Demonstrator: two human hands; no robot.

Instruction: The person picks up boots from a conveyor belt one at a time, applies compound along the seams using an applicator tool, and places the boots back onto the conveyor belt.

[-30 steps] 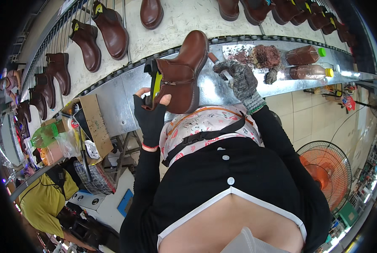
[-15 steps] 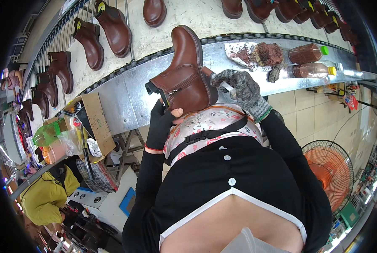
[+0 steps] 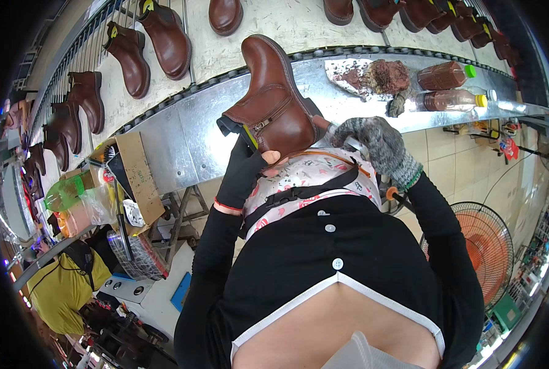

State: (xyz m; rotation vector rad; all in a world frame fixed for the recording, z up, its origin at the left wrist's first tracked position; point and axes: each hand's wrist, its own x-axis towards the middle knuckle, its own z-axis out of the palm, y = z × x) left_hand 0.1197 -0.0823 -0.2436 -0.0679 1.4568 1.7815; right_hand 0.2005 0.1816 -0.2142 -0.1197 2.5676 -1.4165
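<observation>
The left hand, in a black fingerless glove, is clamped on the shaft opening of a brown ankle boot held up over the metal table. At about three o'clock of the boot, the right hand, in a grey knit glove, is closed at its heel; what it grips I cannot tell. Judging by this, work on the boot is still under way, and it has not yet joined the boots on the belt at twelve o'clock.

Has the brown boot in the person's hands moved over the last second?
Yes. The brown boot has swung up: against the metal conveyor edge, its toe now points away over the belt, with the left hand gripping its opening and the right hand at its heel.
</observation>
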